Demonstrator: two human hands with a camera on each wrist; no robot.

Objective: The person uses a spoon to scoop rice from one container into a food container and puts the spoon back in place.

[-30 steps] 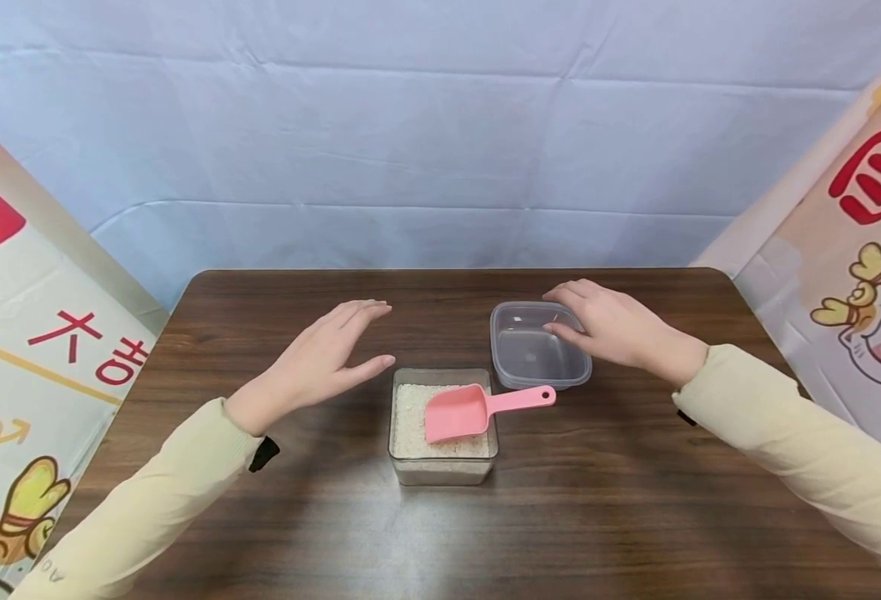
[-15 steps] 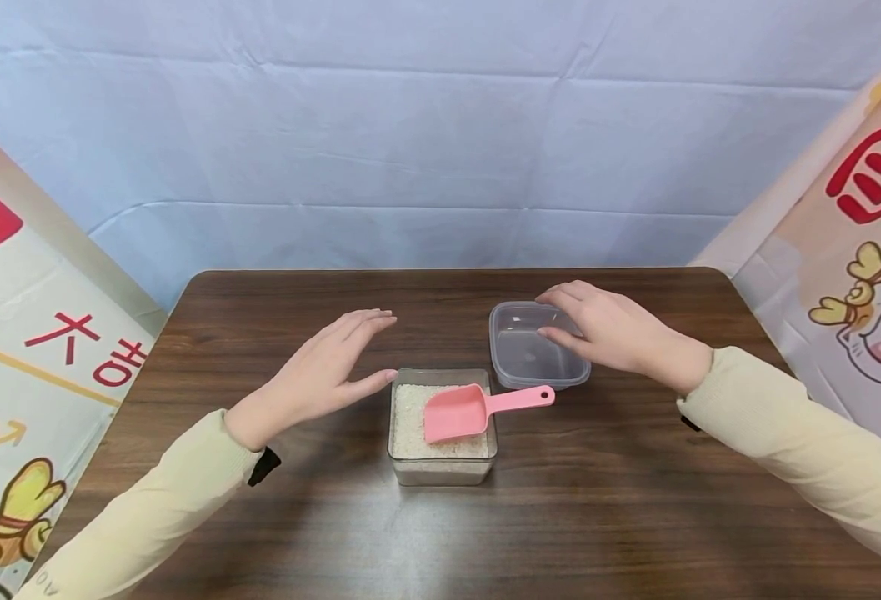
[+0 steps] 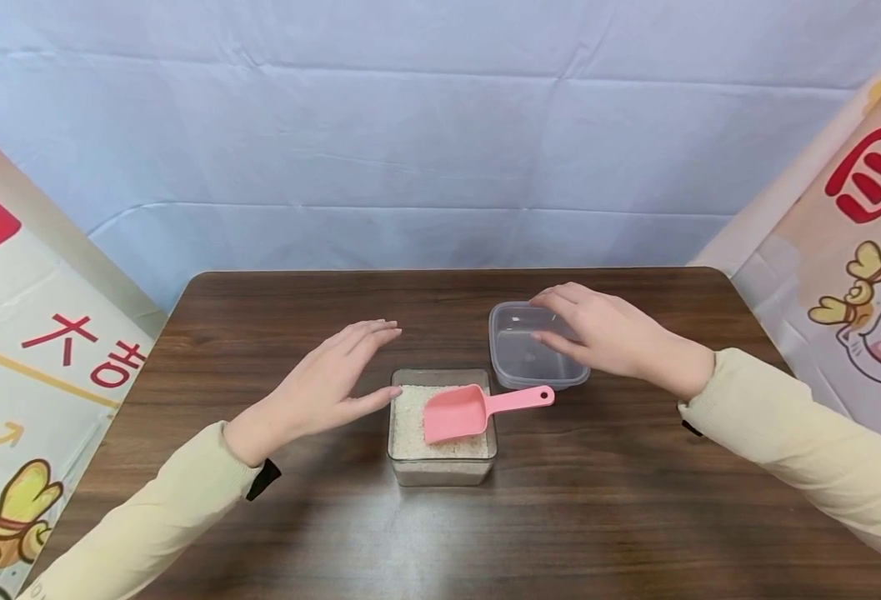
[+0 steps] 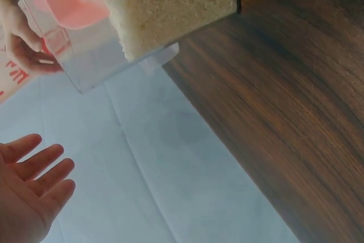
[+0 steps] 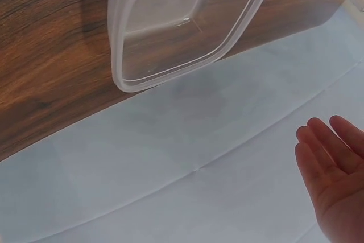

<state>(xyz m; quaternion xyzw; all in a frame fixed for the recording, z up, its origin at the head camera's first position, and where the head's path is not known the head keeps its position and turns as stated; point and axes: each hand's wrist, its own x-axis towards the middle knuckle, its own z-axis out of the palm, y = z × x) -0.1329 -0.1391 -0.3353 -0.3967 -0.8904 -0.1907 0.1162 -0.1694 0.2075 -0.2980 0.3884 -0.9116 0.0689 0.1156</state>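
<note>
A clear square container (image 3: 443,473) filled with white rice (image 3: 412,417) stands at the middle of the table. On the rice lies a pink scoop (image 3: 457,414), its handle reaching over the right rim. My left hand (image 3: 323,387) is at the container's left, fingers extended, thumb tip overlapping the rim in the head view. Behind and to the right sits an open translucent plastic tub (image 3: 526,354) with nothing in it. Over its right side is my right hand (image 3: 605,329), fingers loosely bent and holding nothing. In the wrist views both the left hand (image 4: 34,186) and right hand (image 5: 335,169) have empty palms.
The dark wooden table (image 3: 598,517) has rounded far corners. Behind it hangs a pale blue cloth (image 3: 440,150). Printed banners (image 3: 875,250) with cartoon figures stand at both sides.
My left hand has moved down toward the near side, closer to the rice container. The right hand has shifted slightly left over the tub. Containers and scoop stay in place.
</note>
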